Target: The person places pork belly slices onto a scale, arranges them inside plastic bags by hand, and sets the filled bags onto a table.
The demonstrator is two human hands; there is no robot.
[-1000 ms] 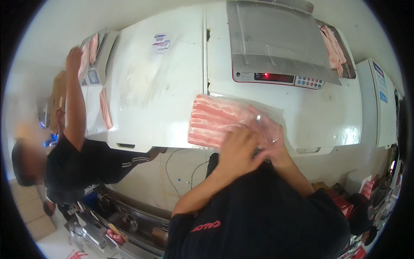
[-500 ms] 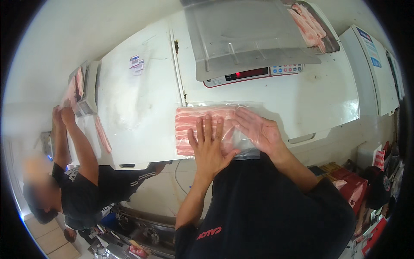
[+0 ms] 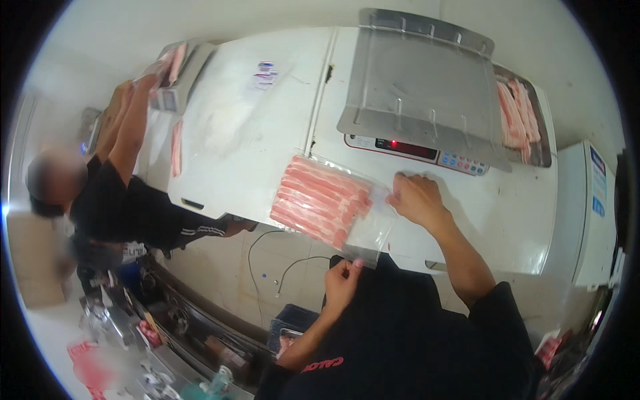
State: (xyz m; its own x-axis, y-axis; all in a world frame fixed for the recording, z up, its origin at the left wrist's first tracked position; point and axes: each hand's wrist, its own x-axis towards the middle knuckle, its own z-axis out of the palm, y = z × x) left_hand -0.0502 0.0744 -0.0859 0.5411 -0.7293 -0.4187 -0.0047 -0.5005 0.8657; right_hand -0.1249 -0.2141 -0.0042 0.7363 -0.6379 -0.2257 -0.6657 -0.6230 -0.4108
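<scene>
Bag of meat strips lies on the desk, pinched at two corners.
An uneven pull between my left hand, gripping at five o'clock, and right hand, gripping at three, could skew the strips or drag the bag over the near edge; half a second ago, my left hand lay spread atop the meat.
</scene>
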